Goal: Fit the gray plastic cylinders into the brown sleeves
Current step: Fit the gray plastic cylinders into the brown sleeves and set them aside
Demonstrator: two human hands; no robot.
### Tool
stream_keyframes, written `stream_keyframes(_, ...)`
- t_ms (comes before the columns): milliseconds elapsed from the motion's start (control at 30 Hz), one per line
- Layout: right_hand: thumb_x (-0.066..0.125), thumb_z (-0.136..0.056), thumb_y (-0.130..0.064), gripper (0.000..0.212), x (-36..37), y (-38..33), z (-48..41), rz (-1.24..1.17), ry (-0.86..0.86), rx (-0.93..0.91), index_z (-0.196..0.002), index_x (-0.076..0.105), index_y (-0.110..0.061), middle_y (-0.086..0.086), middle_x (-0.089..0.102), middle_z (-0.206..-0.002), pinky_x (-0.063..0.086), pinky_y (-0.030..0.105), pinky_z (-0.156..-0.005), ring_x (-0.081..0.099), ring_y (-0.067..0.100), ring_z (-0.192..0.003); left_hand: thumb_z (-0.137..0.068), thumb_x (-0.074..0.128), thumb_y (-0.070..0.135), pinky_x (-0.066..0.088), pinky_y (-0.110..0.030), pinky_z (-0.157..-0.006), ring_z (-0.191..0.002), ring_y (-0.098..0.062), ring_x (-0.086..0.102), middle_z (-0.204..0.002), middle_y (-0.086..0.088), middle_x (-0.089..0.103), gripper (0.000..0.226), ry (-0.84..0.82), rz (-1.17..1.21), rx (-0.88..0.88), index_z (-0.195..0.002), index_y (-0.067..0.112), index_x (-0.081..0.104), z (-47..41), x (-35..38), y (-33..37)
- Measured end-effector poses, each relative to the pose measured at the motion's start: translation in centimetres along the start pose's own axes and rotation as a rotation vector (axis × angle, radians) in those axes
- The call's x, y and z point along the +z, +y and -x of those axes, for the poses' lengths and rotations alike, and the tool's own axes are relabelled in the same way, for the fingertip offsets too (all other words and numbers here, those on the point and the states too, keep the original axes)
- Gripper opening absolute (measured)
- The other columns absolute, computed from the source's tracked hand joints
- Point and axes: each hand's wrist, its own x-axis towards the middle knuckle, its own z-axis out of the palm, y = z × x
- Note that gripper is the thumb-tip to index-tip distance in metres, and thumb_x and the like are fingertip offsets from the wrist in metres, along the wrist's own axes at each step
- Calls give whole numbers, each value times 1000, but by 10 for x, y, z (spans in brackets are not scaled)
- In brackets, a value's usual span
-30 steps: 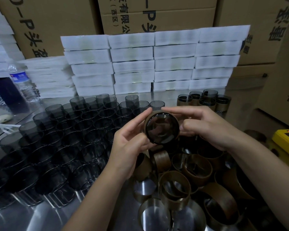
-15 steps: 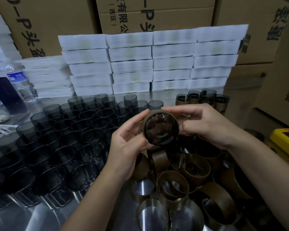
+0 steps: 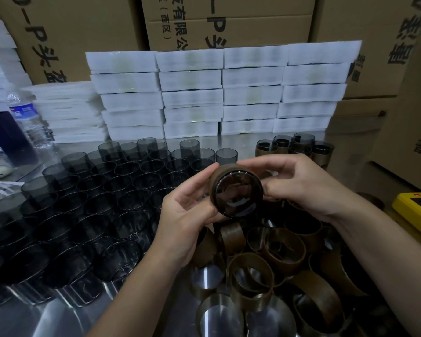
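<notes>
Head view, left to right: rows of bare cylinders (image 3: 83, 203) stand at the left of the table (image 3: 58, 317). My left hand (image 3: 182, 215) curls round a sleeve (image 3: 223, 172) with a cylinder (image 3: 237, 194) inside, held mid-air at centre, its end toward me; my right hand (image 3: 299, 186) pinches the sleeve's far side. If I push crooked, the cylinder could jam or the thin sleeve buckle; a slip could drop it onto the loose sleeves (image 3: 284, 251) below. How deep it sits is hidden, and my fingertips behind it too.
</notes>
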Motion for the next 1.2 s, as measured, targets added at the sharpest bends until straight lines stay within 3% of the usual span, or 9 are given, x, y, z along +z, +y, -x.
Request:
stream_keyframes(167, 63, -66, -3, 43, 0, 1, -1, -16, 1, 15, -103, 72, -22, 14, 71, -101, 53, 20, -68, 69, 16, -84, -53, 67, 14, 58, -30, -64, -95, -21, 71, -104, -7, 74, 61, 2, 12, -3, -113, 17, 65, -1, -1, -1)
stream_keyframes(333, 64, -72, -7, 42, -13, -8, -5, -107, -156, 179, -114, 66, -12, 9, 72, -100, 54, 21, -71, 69, 17, -92, -69, 46, -2, 59, -34, -65, -94, -25, 72, -110, -9, 73, 56, -35, 84, -17, -121, 13, 61, -1, -3, 0)
stream_keyframes(533, 67, -75, -14, 18, -19, -21, -30, -72, -301, 351, -91, 63, -8, 0, 62, -72, 36, 11, -42, 53, 3, -55, -89, 48, -3, 57, -25, -68, -97, -21, 71, -104, -9, 74, 35, 137, 184, 1, -118, 9, 64, -4, 2, 4)
stream_keyframes(633, 66, -74, -13, 14, -30, -28, -43, -119, -175, 343, -82, 55, -8, 0, 57, -58, 35, 7, -35, 48, 0, -42, -93, 53, -2, 58, -24, -71, -101, -11, 69, -103, 8, 75, 32, 226, -69, 78, -106, 23, 69, -3, 2, -1)
stream_keyframes(700, 66, -75, -11, 13, -48, -30, -54, -6, 25, 292, -86, 59, -9, 4, 61, -67, 44, 9, -43, 55, 3, -49, -91, 60, 3, 58, -24, -77, -104, -3, 66, -106, 14, 73, 31, 186, -331, 179, -107, 29, 68, 2, 1, -5)
stream_keyframes(800, 65, -86, -7, 13, -82, -23, -68, 359, 296, 212, -99, 62, -8, 8, 65, -81, 51, 14, -55, 62, 8, -62, -88, 60, 24, 51, -18, -90, -114, 4, 57, -124, 13, 64, 24, 33, -876, 397, -109, 30, 69, 8, -1, -12)
stream_keyframes(867, 66, -87, -10, 14, -104, -10, -73, 619, 406, 212, -101, 62, -8, 8, 66, -80, 50, 17, -55, 62, 12, -64, -86, 54, 32, 46, -16, -89, -112, 2, 57, -124, 11, 65, 30, -56, -1143, 504, -106, 24, 74, 11, 0, -16)
stream_keyframes(1033, 69, -85, -18, 12, -132, 38, -75, 1039, 318, 349, -97, 67, -15, 2, 68, -83, 43, 23, -58, 64, 15, -71, -83, 50, 37, 47, -13, -80, -103, 1, 60, -111, 14, 70, 33, -149, -1193, 430, -98, 26, 77, 13, 5, -17)
stream_keyframes(1200, 72, -83, -19, 20, -138, 76, -80, 1013, 257, 413, -102, 69, -15, 1, 66, -95, 45, 24, -67, 59, 11, -78, -83, 50, 44, 51, -15, -80, -102, 4, 58, -107, 19, 69, 35, -166, -1165, 365, -100, 28, 76, 13, 5, -17)
